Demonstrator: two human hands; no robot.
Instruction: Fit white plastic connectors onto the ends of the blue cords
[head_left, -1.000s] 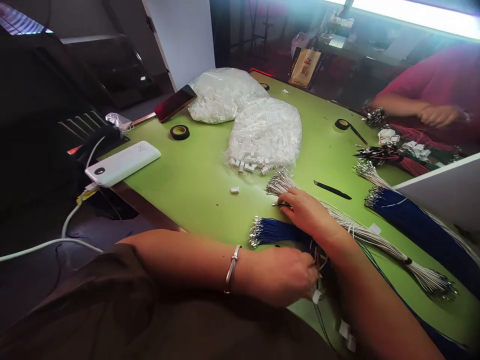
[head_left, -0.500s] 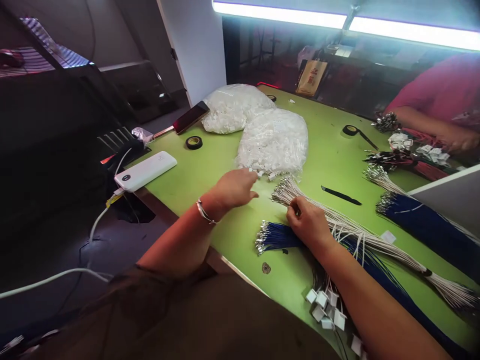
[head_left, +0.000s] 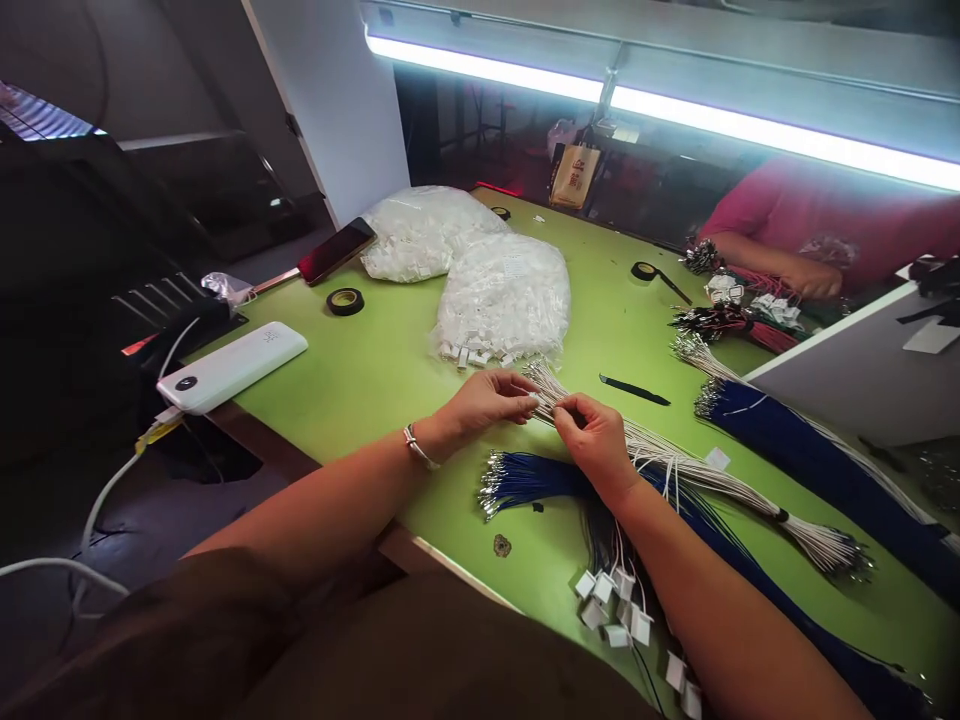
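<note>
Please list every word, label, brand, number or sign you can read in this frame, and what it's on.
None can be read.
Paper bag: red characters, too blurred to read.
Power bank: faint marks on top, too small to read.
Front plastic bag: pale label, too faint to read.

Both forearms [head_left: 330, 490] angled inward, left hand [head_left: 484, 405] and right hand [head_left: 598, 437] nearly meeting, fingers [head_left: 514, 407] bent in pinches.

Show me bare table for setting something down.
Table is free between white power bank, left tape roll and front bag; also between that bag, black tool and right tape roll. Crowded: around left hand, right hand, white wires and blue wires.
</note>
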